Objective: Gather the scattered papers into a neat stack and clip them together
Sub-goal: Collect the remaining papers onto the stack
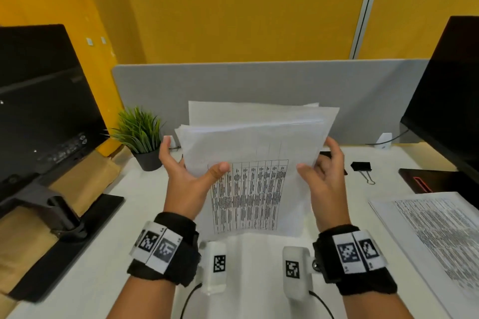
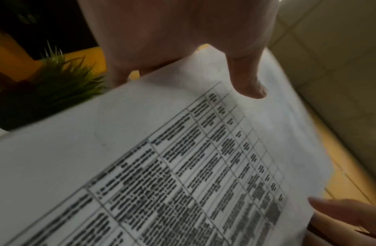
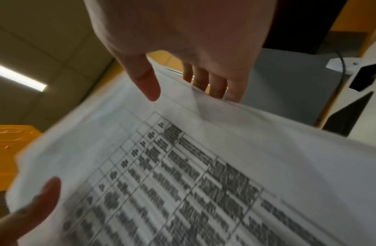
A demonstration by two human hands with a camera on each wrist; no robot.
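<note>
A stack of printed papers (image 1: 259, 153) stands nearly upright over the white desk (image 1: 129, 215), held between both hands. Its top edges are uneven, with sheets fanned out of line. My left hand (image 1: 191, 171) pinches the left edge, thumb on the front sheet and fingers behind; the left wrist view shows the thumb (image 2: 252, 83) on the papers (image 2: 140, 149). My right hand (image 1: 321, 166) holds the right edge the same way, with its thumb (image 3: 149, 86) in front of the papers (image 3: 225, 166) and its fingers (image 3: 214, 83) behind. A black binder clip (image 1: 361, 166) lies on the desk right of my right hand.
More printed sheets (image 1: 427, 228) lie flat at the desk's right front. A small potted plant (image 1: 141, 134) stands at the back left. Dark monitors flank the desk, left (image 1: 39, 101) and right (image 1: 445, 101). A grey divider (image 1: 259, 80) runs along the back.
</note>
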